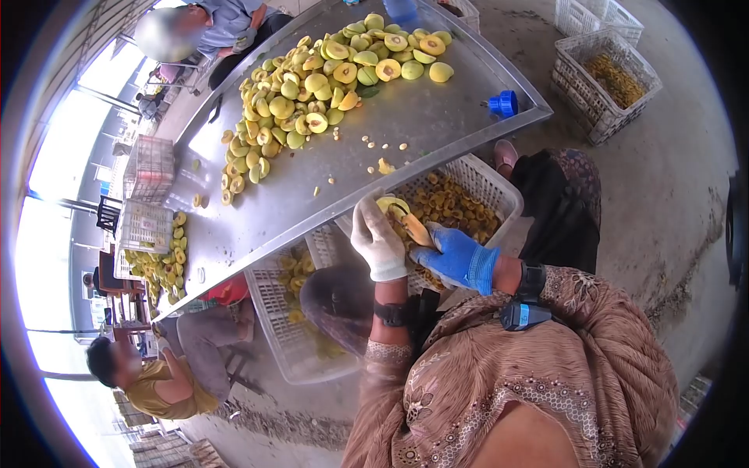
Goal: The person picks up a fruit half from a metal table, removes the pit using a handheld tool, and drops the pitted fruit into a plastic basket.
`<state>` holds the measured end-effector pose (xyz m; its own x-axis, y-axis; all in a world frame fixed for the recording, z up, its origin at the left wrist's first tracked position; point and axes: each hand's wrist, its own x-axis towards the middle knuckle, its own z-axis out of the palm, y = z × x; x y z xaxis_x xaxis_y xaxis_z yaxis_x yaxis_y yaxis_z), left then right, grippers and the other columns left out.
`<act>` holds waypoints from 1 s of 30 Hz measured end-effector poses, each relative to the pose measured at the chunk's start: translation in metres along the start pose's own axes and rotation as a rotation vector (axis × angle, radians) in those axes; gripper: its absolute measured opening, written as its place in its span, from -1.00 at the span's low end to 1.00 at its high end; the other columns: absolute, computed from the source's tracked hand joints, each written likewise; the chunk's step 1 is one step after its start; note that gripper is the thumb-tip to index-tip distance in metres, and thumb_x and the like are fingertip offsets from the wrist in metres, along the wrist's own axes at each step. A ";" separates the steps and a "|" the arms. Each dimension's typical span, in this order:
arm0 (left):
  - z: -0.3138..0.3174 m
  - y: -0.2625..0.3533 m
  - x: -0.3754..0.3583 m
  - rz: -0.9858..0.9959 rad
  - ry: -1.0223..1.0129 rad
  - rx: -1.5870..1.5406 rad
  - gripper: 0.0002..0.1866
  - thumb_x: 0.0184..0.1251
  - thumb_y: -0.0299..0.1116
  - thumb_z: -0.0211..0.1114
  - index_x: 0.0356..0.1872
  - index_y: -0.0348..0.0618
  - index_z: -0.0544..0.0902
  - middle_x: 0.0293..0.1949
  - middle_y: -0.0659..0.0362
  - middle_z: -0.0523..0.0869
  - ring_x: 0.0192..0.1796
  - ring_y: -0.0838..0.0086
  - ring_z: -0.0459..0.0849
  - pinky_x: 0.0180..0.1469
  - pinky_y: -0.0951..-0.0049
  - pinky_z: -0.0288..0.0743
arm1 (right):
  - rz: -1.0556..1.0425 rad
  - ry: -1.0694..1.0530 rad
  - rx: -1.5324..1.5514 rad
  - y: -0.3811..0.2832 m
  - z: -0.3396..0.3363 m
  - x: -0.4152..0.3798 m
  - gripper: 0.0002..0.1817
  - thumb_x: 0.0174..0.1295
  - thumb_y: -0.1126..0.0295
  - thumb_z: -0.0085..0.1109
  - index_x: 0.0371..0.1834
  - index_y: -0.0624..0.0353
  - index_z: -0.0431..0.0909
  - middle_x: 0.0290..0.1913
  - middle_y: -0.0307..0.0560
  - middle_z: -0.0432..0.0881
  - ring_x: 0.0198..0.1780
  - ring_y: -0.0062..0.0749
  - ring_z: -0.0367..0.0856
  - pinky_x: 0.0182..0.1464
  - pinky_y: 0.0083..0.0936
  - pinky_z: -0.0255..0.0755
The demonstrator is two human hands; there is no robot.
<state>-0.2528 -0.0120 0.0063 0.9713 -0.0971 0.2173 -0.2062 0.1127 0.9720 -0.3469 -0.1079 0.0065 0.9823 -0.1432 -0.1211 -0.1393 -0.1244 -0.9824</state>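
Off the worktop's [445, 109] left corner, a person [175, 382] in a mustard top is sitting low, and a heap of fruit halves [156, 261] is lying along that end beside a white crate [144, 222]. Beyond the far edge, another person [234, 27] is sitting, dressed in blue-grey. Below the near edge, by my knee, a pale crate [269, 316] is holding more yellow pieces.

The main pile of cut fruit [312, 90] is spreading along the far side, leaving a broad strip of metal running to the raised near edge; only small pale kernels [370, 144] and scraps are dotting it.

I'm working just outside that near edge, with its rim close to my knuckles. My white-gloved left hand [378, 238] is grasping a fruit half [388, 204], fingers curling round it. A tool with an orange-tan handle [417, 232] is reaching to its cut face, and my blue-gloved right hand [460, 259] is clenching that handle, thumb lying along it. Beneath, a white basket [511, 201] of browned fruit pieces [452, 199] is sitting partly under the edge.

Near the worktop's right corner a blue plastic piece [503, 104] is standing. Past the right edge, open floor is stretching to a crate [577, 93] of yellowish pieces.
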 end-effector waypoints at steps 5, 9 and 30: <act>0.003 0.009 -0.004 0.003 -0.003 0.035 -0.55 0.54 -0.05 0.04 -0.05 -0.30 0.64 -0.32 0.24 0.68 -0.30 0.67 0.56 -0.24 0.64 0.44 | 0.083 -0.038 0.032 -0.016 -0.007 -0.008 -0.55 0.27 0.17 0.17 0.03 0.35 0.47 -0.17 0.34 0.64 -0.06 0.18 0.62 -0.06 -0.22 0.49; 0.006 0.014 -0.003 0.069 0.022 0.088 -0.55 0.54 -0.05 0.02 -0.10 -0.30 0.64 -0.35 0.23 0.68 -0.33 0.65 0.56 -0.24 0.61 0.45 | -0.077 0.031 0.078 -0.003 0.001 -0.005 -0.56 0.25 0.21 0.18 0.05 0.34 0.47 -0.14 0.32 0.64 -0.04 0.17 0.62 -0.04 -0.22 0.49; 0.026 0.023 0.004 -0.128 -0.113 0.196 -0.55 0.55 -0.11 -0.01 -0.19 -0.36 0.63 -0.38 0.09 0.72 -0.37 0.48 0.65 -0.26 0.53 0.53 | 0.282 -0.310 0.374 -0.030 -0.036 -0.007 -0.71 0.36 0.27 0.12 0.02 0.18 0.40 -0.58 -0.30 0.49 -0.70 -0.64 0.43 -0.68 -0.72 0.30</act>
<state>-0.2567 -0.0352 0.0319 0.9737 -0.2096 0.0889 -0.1118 -0.1004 0.9886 -0.3542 -0.1387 0.0424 0.9124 0.1814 -0.3670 -0.4031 0.2416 -0.8827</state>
